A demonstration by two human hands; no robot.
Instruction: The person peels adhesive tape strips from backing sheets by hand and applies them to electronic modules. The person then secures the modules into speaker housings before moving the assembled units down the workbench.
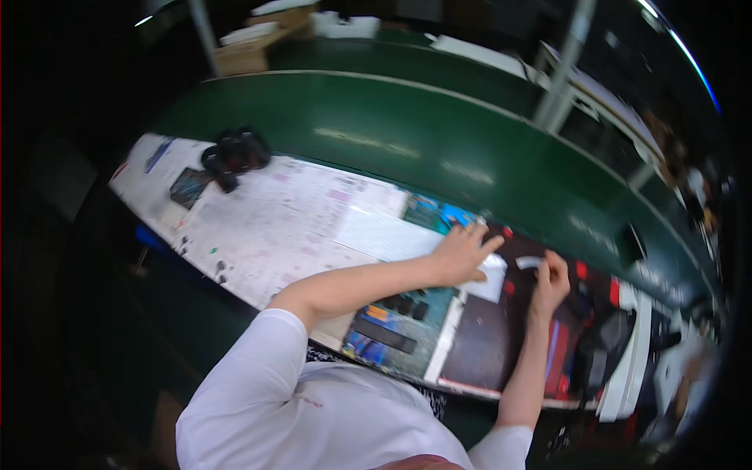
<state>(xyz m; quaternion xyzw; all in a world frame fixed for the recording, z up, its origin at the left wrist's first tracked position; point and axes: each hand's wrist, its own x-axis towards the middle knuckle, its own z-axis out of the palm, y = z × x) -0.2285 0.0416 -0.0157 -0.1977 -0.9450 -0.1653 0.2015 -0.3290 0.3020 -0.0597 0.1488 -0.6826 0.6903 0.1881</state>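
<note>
Working right of centre in the frame, we pinch a small white strip (528, 262) in our right hand (552, 280), apparently by one end so the rest stays free. Our left hand (460, 254) has its fingers spread, gripping nothing we can see, beside a white paper (490, 283), perhaps to steady it; contact we cannot tell. The dark mat (479, 345) lies below, probably for easy reach.

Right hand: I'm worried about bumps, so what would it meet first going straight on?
Probably the green surface beyond the far edge of the dark mat; the right hand points that way. Depth is unclear, so it might pass above.
</note>
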